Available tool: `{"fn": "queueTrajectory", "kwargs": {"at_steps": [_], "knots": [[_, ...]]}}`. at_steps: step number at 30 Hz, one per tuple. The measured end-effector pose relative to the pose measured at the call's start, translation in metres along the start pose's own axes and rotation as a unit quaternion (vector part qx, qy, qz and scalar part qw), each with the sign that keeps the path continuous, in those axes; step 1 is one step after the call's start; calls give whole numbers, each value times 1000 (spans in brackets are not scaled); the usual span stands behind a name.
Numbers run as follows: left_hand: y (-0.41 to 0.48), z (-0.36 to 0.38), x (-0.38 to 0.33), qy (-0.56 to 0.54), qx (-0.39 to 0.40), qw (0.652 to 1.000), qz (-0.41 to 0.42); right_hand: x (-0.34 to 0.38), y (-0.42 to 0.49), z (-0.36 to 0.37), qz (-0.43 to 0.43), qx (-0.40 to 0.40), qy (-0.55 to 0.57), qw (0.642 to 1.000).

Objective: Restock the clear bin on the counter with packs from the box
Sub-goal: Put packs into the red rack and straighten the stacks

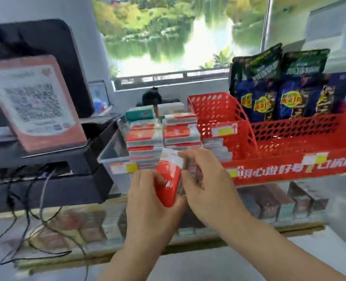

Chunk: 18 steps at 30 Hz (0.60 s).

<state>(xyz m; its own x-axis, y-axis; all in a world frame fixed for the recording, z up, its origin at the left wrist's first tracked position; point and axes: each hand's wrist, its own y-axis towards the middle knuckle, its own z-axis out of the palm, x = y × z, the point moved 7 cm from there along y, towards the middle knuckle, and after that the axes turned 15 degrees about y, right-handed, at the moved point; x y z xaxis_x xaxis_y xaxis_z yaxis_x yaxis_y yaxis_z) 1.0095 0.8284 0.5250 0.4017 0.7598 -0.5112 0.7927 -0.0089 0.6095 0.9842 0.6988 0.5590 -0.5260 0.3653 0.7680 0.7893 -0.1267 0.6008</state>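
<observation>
The red pack (168,183) is held just in front of the clear bin (111,153), long axis near upright, top end towards the bin. The left hand (147,191) curls round its lower half. The right hand (204,179) pinches its upper right edge, though blur hides the fingertips. The bin lies directly beyond both hands, the left slightly nearer its open side. The stacked packs (143,147) rise above the rim. Free room appears along the left wall. The red basket (289,138) touches the bin's right side, so keep the approach left. The supply box is not visible

2 hands (147,197) (206,179), 1 held pack (168,185), 1 clear bin (115,153).
</observation>
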Motion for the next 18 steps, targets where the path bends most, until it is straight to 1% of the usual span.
{"fn": "queueTrajectory", "kwargs": {"at_steps": [4,7,11,14,16,18], "knots": [[40,-44,1,17,-13,999,48,39,29,24,-1,11,-14,1000],[70,-62,3,19,-4,998,67,53,52,36,6,18,-27,999],[112,-69,9,57,14,994,94,60,94,41,-31,46,-65,996],[146,-69,14,89,30,989,113,57,132,40,-72,92,-109,987],[166,-67,19,99,41,988,110,52,157,42,-90,153,-119,977],[186,-61,26,90,67,989,97,43,180,50,-104,228,-155,956]]}}
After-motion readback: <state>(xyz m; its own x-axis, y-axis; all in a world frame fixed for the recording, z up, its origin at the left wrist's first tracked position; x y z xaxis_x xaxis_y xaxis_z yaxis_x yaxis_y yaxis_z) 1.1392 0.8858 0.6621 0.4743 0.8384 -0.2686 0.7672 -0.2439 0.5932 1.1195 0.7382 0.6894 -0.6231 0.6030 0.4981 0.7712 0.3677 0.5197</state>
